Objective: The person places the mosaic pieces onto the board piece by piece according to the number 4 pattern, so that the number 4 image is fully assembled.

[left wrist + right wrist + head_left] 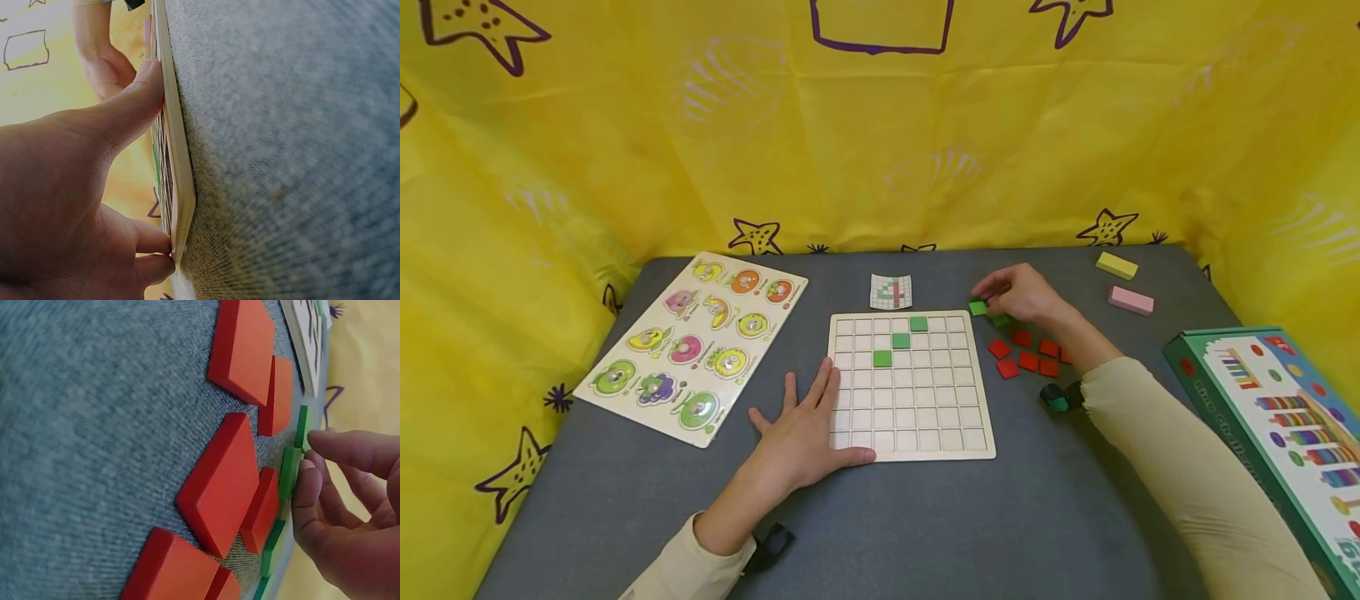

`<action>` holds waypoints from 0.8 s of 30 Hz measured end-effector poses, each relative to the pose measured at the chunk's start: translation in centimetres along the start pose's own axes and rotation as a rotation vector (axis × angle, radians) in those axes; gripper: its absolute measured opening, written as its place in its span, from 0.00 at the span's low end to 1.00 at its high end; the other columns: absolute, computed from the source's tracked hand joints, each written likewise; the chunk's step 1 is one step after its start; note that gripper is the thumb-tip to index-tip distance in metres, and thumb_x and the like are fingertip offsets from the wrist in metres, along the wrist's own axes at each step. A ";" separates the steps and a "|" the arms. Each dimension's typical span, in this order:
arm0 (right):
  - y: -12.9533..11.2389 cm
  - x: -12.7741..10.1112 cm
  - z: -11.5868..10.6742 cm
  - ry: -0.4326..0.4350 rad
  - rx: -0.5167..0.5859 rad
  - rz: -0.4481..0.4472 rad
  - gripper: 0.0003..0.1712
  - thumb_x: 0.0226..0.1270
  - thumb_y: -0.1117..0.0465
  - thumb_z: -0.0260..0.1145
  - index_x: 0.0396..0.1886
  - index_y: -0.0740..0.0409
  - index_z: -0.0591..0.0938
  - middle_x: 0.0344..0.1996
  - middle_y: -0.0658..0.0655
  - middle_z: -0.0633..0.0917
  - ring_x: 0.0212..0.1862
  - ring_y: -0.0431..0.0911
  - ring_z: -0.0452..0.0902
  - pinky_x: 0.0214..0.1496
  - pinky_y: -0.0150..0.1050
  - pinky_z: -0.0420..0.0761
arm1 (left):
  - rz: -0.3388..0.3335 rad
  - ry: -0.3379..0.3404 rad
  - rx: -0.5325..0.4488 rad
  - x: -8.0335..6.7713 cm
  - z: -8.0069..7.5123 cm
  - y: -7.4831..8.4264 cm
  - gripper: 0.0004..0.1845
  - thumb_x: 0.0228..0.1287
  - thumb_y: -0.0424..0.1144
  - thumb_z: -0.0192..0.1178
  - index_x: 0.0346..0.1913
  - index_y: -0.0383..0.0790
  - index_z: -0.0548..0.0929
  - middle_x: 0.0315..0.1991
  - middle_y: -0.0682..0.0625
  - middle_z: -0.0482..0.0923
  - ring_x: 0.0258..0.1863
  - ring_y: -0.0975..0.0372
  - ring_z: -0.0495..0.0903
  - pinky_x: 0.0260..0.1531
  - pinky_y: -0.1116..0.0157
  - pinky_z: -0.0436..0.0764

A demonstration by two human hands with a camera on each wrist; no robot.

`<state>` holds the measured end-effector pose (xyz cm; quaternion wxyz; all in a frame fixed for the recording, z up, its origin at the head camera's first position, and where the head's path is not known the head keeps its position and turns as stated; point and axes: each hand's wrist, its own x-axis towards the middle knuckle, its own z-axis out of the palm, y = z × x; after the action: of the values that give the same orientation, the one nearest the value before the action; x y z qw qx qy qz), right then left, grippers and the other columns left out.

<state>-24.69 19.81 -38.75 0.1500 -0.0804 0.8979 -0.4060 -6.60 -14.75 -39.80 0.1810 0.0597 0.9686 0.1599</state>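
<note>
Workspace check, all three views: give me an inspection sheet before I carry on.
Surface: grey table, fabric-textured.
Job's things: grid board with three green tiles in a diagonal; pattern card behind it; loose green tile and red tiles to its right.
Clutter: fruit peg puzzle, yellow block, pink block, green game box.
Hands: left hand lies flat on the board's near left corner; right hand pinches the loose green tile.
Cables: nothing seen.
Surroundings: yellow star-print cloth.
</note>
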 end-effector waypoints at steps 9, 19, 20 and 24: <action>0.0 0.8 0.5 0.003 -0.103 0.004 0.20 0.57 0.76 0.70 0.50 0.63 0.90 0.45 0.65 0.90 0.47 0.55 0.82 0.39 0.35 0.79 | -0.002 -0.007 -0.007 -0.1 -0.1 0.1 0.70 0.49 0.75 0.72 0.86 0.45 0.47 0.87 0.52 0.37 0.81 0.30 0.37 0.55 0.12 0.41; -0.1 1.0 0.6 0.013 -0.135 -0.013 0.18 0.56 0.75 0.72 0.48 0.62 0.91 0.43 0.64 0.91 0.46 0.54 0.83 0.39 0.35 0.79 | -0.003 -0.005 -0.007 0.0 0.0 0.1 0.69 0.49 0.74 0.72 0.86 0.46 0.47 0.87 0.52 0.36 0.82 0.31 0.36 0.56 0.12 0.40; -0.1 0.9 0.6 0.014 -0.138 -0.016 0.18 0.57 0.74 0.72 0.48 0.62 0.91 0.43 0.64 0.91 0.46 0.54 0.83 0.39 0.35 0.79 | -0.003 -0.005 -0.007 0.0 0.0 0.0 0.69 0.49 0.74 0.72 0.86 0.46 0.47 0.87 0.52 0.36 0.82 0.31 0.36 0.56 0.12 0.40; -0.1 0.9 0.6 0.015 -0.140 -0.021 0.17 0.58 0.73 0.73 0.48 0.62 0.91 0.43 0.64 0.91 0.47 0.55 0.84 0.38 0.35 0.79 | -0.002 -0.001 -0.006 0.0 0.0 0.0 0.69 0.49 0.74 0.72 0.86 0.46 0.47 0.87 0.52 0.35 0.82 0.32 0.35 0.56 0.12 0.40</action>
<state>-25.38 19.08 -39.23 0.1328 -0.0970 0.9243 -0.3444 -6.62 -14.74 -39.84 0.1816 0.0583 0.9681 0.1627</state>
